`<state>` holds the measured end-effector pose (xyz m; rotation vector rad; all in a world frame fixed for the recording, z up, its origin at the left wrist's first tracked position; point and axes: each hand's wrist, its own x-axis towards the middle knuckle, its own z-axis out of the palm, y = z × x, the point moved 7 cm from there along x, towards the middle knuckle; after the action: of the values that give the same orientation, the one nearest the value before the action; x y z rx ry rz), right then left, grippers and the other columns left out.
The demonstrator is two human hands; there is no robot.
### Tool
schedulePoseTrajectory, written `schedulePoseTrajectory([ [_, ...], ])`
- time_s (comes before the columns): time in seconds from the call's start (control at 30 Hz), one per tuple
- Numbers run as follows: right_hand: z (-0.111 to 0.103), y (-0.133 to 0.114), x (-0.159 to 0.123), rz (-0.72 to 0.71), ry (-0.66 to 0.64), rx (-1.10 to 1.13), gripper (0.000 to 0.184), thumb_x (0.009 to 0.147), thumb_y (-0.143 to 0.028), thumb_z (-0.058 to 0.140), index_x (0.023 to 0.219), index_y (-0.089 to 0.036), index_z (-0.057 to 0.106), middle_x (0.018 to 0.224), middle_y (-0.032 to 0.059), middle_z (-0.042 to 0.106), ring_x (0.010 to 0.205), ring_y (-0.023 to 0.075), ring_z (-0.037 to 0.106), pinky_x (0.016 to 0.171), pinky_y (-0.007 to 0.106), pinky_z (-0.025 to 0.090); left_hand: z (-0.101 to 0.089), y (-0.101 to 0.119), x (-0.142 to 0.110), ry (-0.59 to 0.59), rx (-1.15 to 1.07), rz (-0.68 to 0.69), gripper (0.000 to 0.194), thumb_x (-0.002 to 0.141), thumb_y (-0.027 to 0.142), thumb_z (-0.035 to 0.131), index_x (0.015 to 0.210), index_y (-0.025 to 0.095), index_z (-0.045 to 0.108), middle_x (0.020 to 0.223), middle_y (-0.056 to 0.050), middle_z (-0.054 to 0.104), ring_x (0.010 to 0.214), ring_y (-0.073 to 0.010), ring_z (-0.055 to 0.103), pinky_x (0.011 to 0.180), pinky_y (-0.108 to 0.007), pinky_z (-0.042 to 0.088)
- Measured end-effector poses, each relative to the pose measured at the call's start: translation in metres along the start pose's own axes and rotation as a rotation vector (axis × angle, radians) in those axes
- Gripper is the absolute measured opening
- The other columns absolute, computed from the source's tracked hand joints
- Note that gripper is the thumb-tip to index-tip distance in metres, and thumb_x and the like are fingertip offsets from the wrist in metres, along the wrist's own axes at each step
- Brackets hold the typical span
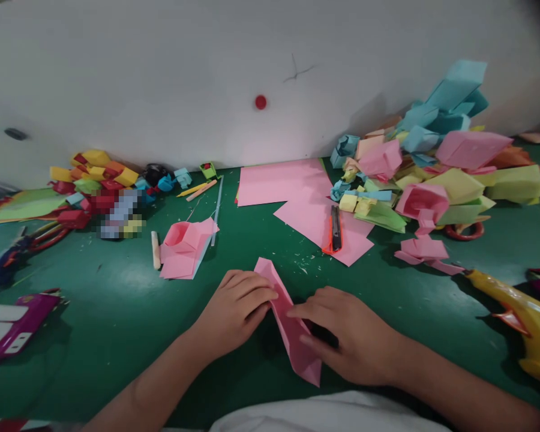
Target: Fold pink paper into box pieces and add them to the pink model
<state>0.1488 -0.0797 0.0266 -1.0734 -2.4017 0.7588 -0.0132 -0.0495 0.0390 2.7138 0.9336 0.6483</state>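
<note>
A folded pink paper piece (288, 318) lies on the green table (117, 300) in front of me, running from upper left to lower right. My left hand (236, 309) rests on its left side, fingers curled and pressing the fold. My right hand (348, 336) holds its right side, thumb and fingers pinching the paper's edge. Both hands grip the same piece.
Pink sheets (297, 192) with a utility knife (336, 229) lie beyond. A folded pink box (184, 246) sits to the left. Piles of coloured folded paper stand at back right (432, 156) and back left (94, 180). A yellow glue gun (517, 312) lies at the right, a purple tool (13, 324) at the left.
</note>
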Motion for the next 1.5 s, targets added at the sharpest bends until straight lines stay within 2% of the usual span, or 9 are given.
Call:
schedulePoseTrajectory([
  [0.2,-0.007,-0.004,0.003,0.004,0.059,0.145,0.018,0.099,-0.029,0.052,0.109,-0.024,0.067,0.104,0.0041,0.071,0.092,0.0203,0.06,0.082,0.036,0.047,-0.004,-0.008,0.001,0.075,-0.061,-0.075,0.03,0.095,0.016,0.059,0.117,0.032,0.072,0.132,-0.006,0.062,0.12,-0.023,0.057,0.098,-0.044,0.05],
  [0.33,-0.012,0.022,0.015,0.288,0.16,0.16,0.011,0.094,-0.03,0.056,0.088,-0.023,0.062,0.085,0.0013,0.069,0.077,0.0182,0.062,0.067,0.031,0.045,-0.005,-0.012,0.003,0.077,-0.176,-0.144,0.021,0.095,0.022,0.062,0.109,0.028,0.077,0.136,-0.008,0.059,0.121,-0.0231,0.058,0.095,-0.038,0.056],
  [0.43,-0.012,0.041,0.026,0.42,0.163,0.147,0.024,0.087,-0.026,0.063,0.111,-0.023,0.061,0.079,-0.0009,0.07,0.066,0.017,0.062,0.057,0.028,0.039,-0.003,-0.012,0.009,0.058,-0.245,-0.185,0.016,0.094,0.02,0.062,0.09,0.023,0.078,0.133,-0.008,0.06,0.118,-0.022,0.061,0.096,-0.036,0.056],
  [0.63,-0.022,0.051,0.036,0.387,0.209,0.081,0.017,0.085,-0.016,0.053,0.084,-0.023,0.068,0.07,-0.0016,0.067,0.063,0.0165,0.06,0.056,0.028,0.037,-0.006,-0.037,0.021,0.237,-0.234,-0.419,0.013,0.088,0.024,0.065,0.099,0.024,0.072,0.127,-0.008,0.061,0.123,-0.026,0.056,0.096,-0.042,0.053],
  [0.73,-0.036,0.055,0.028,0.415,0.323,0.198,0.015,0.087,-0.024,0.055,0.088,-0.023,0.07,0.071,-0.0015,0.067,0.061,0.0167,0.059,0.056,0.028,0.04,-0.001,-0.058,0.025,0.32,-0.492,-0.652,0.044,0.08,0.029,0.071,0.123,0.023,0.063,0.13,-0.011,0.06,0.115,-0.0257,0.06,0.083,-0.037,0.056],
  [0.83,-0.049,0.056,0.022,0.376,0.419,0.266,0.016,0.089,-0.031,0.057,0.089,-0.024,0.071,0.075,0.0002,0.069,0.066,0.0178,0.062,0.059,0.029,0.045,0.018,-0.061,0.043,0.195,-0.877,-0.735,0.035,0.079,0.032,0.071,0.11,0.018,0.067,0.107,-0.009,0.07,0.094,-0.0213,0.067,0.078,-0.034,0.054],
  [0.97,-0.062,0.052,0.019,0.27,0.546,0.231,0.016,0.09,-0.028,0.057,0.094,-0.023,0.071,0.092,0.0031,0.073,0.08,0.0189,0.067,0.07,0.031,0.051,0.019,-0.057,0.069,0.125,-0.895,-0.737,0.019,0.074,0.034,0.071,0.08,0.015,0.067,0.077,-0.001,0.065,0.072,-0.0147,0.059,0.066,-0.027,0.045],
  [1.2,-0.075,0.045,0.012,0.203,0.721,0.145,0.01,0.091,-0.026,0.061,0.088,-0.023,0.07,0.085,0.0029,0.072,0.076,0.0176,0.066,0.066,0.028,0.052,0.002,-0.049,0.107,0.053,-0.677,-0.601,0.014,0.07,0.029,0.069,0.074,0.016,0.065,0.071,0.003,0.057,0.063,-0.0117,0.049,0.056,-0.024,0.034],
  [1.5,-0.068,0.039,0.017,0.052,0.563,0.134,0.018,0.097,-0.021,0.054,0.099,-0.024,0.071,0.099,0.0037,0.074,0.094,0.0177,0.069,0.082,0.029,0.054,-0.012,-0.032,0.111,0.066,-0.434,-0.431,0.021,0.077,0.026,0.06,0.062,0.018,0.048,0.062,0.006,0.035,0.06,-0.0097,0.034,0.054,-0.025,0.024],
])
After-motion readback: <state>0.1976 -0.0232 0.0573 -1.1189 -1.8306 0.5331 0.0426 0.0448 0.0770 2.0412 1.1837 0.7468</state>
